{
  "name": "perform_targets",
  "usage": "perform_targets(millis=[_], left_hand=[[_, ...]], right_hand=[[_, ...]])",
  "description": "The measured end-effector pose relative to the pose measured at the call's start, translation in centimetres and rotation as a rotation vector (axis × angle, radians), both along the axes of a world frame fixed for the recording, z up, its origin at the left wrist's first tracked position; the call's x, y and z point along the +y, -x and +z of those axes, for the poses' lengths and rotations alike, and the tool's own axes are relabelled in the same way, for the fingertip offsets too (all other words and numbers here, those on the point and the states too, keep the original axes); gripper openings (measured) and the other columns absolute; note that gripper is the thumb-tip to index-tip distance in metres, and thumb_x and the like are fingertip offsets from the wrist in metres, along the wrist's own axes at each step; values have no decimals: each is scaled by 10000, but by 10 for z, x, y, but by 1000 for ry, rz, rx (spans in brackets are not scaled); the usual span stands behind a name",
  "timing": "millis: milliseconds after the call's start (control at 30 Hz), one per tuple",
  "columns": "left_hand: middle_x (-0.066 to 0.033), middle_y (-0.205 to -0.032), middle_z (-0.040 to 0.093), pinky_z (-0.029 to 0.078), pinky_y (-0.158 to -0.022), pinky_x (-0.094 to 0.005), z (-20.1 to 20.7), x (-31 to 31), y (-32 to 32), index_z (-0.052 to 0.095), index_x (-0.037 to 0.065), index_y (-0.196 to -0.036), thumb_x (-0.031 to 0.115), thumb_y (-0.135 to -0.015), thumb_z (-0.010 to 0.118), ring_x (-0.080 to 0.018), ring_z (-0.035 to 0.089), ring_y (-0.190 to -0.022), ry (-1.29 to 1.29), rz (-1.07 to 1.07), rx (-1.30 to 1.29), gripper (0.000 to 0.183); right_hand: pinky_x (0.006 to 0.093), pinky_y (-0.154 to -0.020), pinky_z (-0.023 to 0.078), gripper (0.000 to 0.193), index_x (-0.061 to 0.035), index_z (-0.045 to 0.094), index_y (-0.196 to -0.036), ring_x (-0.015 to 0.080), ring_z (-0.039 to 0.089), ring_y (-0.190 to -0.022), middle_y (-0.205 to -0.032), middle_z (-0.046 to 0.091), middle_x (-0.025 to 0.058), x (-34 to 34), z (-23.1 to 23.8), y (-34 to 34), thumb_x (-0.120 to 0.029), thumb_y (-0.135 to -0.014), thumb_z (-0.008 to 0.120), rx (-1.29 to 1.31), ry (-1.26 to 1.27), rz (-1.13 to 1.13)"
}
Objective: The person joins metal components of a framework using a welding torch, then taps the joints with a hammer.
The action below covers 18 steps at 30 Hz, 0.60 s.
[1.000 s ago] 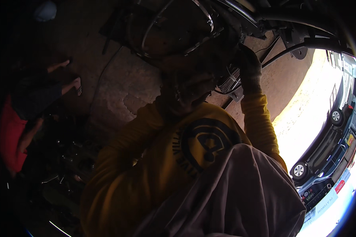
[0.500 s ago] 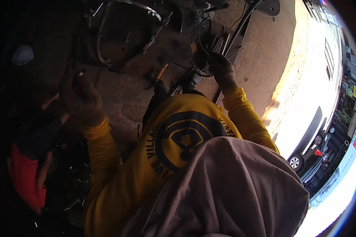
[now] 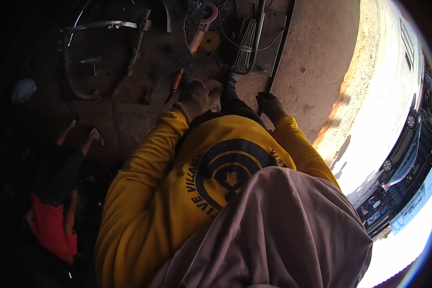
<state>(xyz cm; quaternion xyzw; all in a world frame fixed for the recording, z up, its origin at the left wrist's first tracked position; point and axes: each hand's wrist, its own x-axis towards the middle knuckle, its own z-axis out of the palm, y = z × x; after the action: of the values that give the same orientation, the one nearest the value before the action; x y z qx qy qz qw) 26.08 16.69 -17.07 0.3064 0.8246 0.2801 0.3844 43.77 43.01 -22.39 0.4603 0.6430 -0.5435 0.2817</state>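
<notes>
My left hand [image 3: 196,100], in a work glove, is drawn in close before my body with its fingers bent. What they hold, if anything, is hidden. Just beyond it lies an orange-handled tool [image 3: 177,80]. My right hand [image 3: 273,106], also gloved, is low on the right beside my leg, closed around a small dark thing that is too dim to name. Ahead of that hand a bundle of thin metal rods [image 3: 245,48] lies on a dark plate, apart from the fingers. A bent metal frame [image 3: 132,65] lies on the ground at the far left.
Near the rods are a reddish disc [image 3: 209,13], a yellowish disc with holes [image 3: 210,42] and a thick bent tube or cable [image 3: 259,36]. A person in a red top [image 3: 53,221] is at the left. Cars [image 3: 402,149] stand in bright light at far right.
My left hand has come in from the far left to the front of my body. My right hand has drawn back from the rods toward me. The view has shifted too.
</notes>
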Motion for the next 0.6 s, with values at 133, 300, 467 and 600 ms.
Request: perform_targets(millis=[133, 300, 467, 600], left_hand=[[-171, -1133, 694, 525, -944, -438, -78, 38, -6, 684, 165, -1158, 371, -974, 533, -334, 660, -1086, 249, -94, -95, 315], [-122, -1141, 709, 533, -940, -423, -104, 91, 22, 694, 171, -1091, 354, -944, 589, -336, 655, -1117, 401, 282, -78, 256], [-132, -1141, 710, 535, -937, -454, -132, 122, 47, 699, 186, -1072, 362, -939, 603, -348, 661, -1112, 479, 297, 72, 241], [-138, -1149, 709, 537, -930, -504, -155, 140, 39, 658, 194, -1153, 312, -955, 577, -362, 672, -1097, 537, 199, 215, 244]], right_hand=[[305, -671, 541, 390, -17, 679, -1218, 166, 668, -737, -1020, 734, 91, 35, -8, -41, -283, -934, 659, -79, -50, 53], [315, -610, 523, 394, -19, 658, -1245, 152, 629, -674, -941, 716, 82, 69, -3, -88, -272, -942, 664, -119, 27, -141], [300, -587, 508, 399, -10, 646, -1256, 138, 614, -655, -900, 700, 66, 90, 10, -96, -269, -953, 664, -151, 4, -120], [287, -579, 498, 383, -10, 641, -1258, 128, 597, -647, -894, 687, 61, 94, 10, -92, -248, -959, 660, -130, 16, -114]])
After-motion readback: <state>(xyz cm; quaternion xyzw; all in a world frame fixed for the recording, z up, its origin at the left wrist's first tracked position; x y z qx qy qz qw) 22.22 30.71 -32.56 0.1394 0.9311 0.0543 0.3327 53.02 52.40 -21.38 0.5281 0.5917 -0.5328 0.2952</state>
